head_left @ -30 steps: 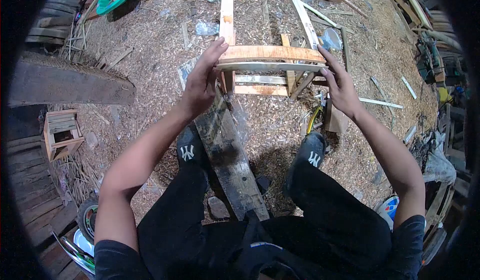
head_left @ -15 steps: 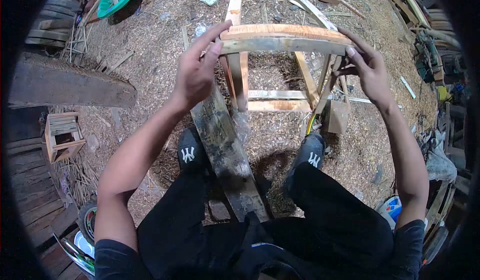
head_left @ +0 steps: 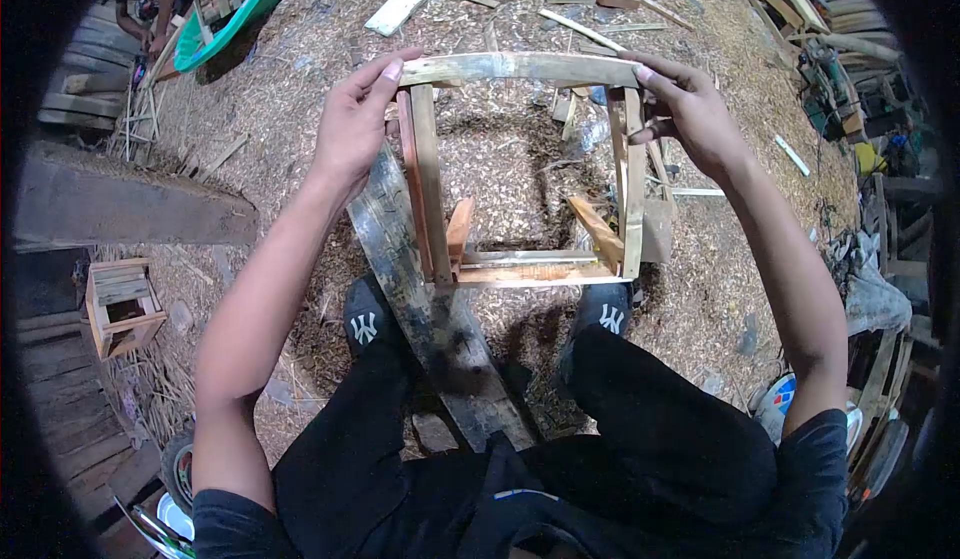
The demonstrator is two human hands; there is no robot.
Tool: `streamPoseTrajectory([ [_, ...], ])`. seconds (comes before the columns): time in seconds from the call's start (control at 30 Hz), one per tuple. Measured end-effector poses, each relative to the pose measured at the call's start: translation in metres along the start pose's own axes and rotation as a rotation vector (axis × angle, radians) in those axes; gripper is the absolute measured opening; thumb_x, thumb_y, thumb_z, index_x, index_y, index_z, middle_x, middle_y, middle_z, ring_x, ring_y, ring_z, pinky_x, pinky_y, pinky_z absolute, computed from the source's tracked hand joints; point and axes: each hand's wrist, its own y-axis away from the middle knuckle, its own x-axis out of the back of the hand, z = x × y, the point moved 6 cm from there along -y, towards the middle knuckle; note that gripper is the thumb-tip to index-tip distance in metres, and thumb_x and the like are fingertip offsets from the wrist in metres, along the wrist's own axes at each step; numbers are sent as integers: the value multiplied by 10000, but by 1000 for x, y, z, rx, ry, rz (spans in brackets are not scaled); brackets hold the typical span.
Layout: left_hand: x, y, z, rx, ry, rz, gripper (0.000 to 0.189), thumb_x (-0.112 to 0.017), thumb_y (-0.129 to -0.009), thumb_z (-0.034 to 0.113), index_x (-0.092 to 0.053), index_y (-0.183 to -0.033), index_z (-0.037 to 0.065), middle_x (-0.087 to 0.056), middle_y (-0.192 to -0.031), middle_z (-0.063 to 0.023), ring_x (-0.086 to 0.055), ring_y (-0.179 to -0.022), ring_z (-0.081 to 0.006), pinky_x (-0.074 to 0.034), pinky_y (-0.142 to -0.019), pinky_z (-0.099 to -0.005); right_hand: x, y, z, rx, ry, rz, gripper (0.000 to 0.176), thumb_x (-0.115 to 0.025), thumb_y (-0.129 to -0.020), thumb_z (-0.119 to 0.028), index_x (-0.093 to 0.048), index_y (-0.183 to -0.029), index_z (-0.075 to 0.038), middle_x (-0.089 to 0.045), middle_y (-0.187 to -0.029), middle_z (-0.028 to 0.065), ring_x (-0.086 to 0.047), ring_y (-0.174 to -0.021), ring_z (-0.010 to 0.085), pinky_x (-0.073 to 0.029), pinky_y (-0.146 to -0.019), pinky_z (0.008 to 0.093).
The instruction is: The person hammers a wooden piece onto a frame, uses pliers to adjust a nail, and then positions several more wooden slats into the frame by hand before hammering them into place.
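Observation:
A small wooden frame (head_left: pixel 520 67) with a slightly curved top piece stands in front of me, tilted so that I look through it. My left hand (head_left: pixel 362 109) grips the left end of the curved piece between thumb and fingers. At its right end my right hand (head_left: pixel 690 109) holds the corner, thumb on top and fingers around the side. Two side bars run down from the top to a lower crosspiece (head_left: pixel 535 275), where two short slanted pieces stick up. A long worn plank (head_left: pixel 425 269) lies beneath the frame's lower left, between my feet.
Wood shavings cover the ground (head_left: pixel 500 169). A thick beam (head_left: pixel 130 197) and a small wooden stool (head_left: pixel 122 304) are at the left. Top left are a green basin (head_left: pixel 230 29) and another person (head_left: pixel 150 9). Offcuts lie ahead; a grey bag (head_left: pixel 875 299) is at the right.
The frame has turned in my hands, so its opening now faces me and its lower crosspiece has come nearer. Both hands have shifted left in view with it, still holding the ends.

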Motion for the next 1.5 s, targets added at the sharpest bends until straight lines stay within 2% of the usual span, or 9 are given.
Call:
streamPoseTrajectory([
  [0.1,-6,-4,0,58,4,46,326,-531,-1069,237,-654,-1333,91,-702,-1157,-40,-638,-975,-78,-540,-800,-234,3,-3,3,-14,-33,15,355,-525,-1056,-198,-591,-1358,-23,-665,-1014,110,-675,-814,156,-641,-649,313],
  [0.23,-10,-11,-7,26,-45,66,343,-561,-1056,264,-653,-1346,103,-708,-1174,-47,-642,-1000,-84,-539,-828,-247,7,-7,7,-21,-90,29,299,-545,-1049,-197,-564,-1309,-49,-677,-979,108,-675,-774,153,-638,-637,311],
  [0.3,-11,-13,-3,-102,-146,75,353,-572,-1051,287,-656,-1348,116,-709,-1199,-60,-644,-1037,-103,-540,-862,-274,8,-6,8,-23,-115,42,271,-553,-1047,-200,-552,-1281,-64,-686,-970,107,-671,-746,150,-634,-625,309],
  [0.4,-14,-9,-3,23,-65,67,352,-547,-1062,286,-650,-1357,122,-698,-1236,-59,-640,-1082,-123,-532,-899,-291,9,-6,12,-12,-101,16,223,-563,-1046,-219,-536,-1228,-92,-706,-967,117,-653,-689,139,-596,-560,292],
  [0.53,-15,-7,-1,39,-54,22,363,-488,-1085,270,-610,-1397,133,-654,-1320,-53,-627,-1143,-143,-519,-986,-336,10,-3,15,22,-22,91,199,-576,-1045,-240,-532,-1207,-132,-724,-925,93,-624,-629,111,-485,-477,254],
  [0.57,-14,-7,-2,39,-60,26,363,-488,-1085,270,-610,-1397,133,-654,-1320,-53,-627,-1143,-143,-519,-986,-336,10,-3,15,38,10,127,201,-580,-1044,-247,-525,-1209,-144,-726,-901,77,-617,-615,103,-451,-462,244],
  [0.63,-14,-7,-5,23,-90,-13,380,-411,-1105,310,-601,-1418,210,-621,-1347,-25,-577,-1185,-150,-500,-994,-367,9,-2,13,56,50,132,200,-579,-1046,-260,-507,-1201,-156,-726,-869,55,-607,-594,95,-421,-448,239],
  [1.03,-3,-7,-8,20,-69,-27,347,-502,-1078,294,-628,-1380,182,-635,-1320,-25,-612,-1148,-144,-537,-943,-338,8,-4,16,81,48,130,232,-602,-1033,-283,-499,-1180,-136,-726,-901,91,-606,-578,95,-417,-409,235],
  [1.5,1,-5,-10,49,-16,-77,335,-540,-1062,288,-637,-1363,175,-649,-1295,-4,-611,-1128,-114,-537,-923,-325,7,3,10,102,54,140,210,-590,-1038,-296,-520,-1172,-150,-662,-849,23,-595,-603,69,-397,-416,212],
])
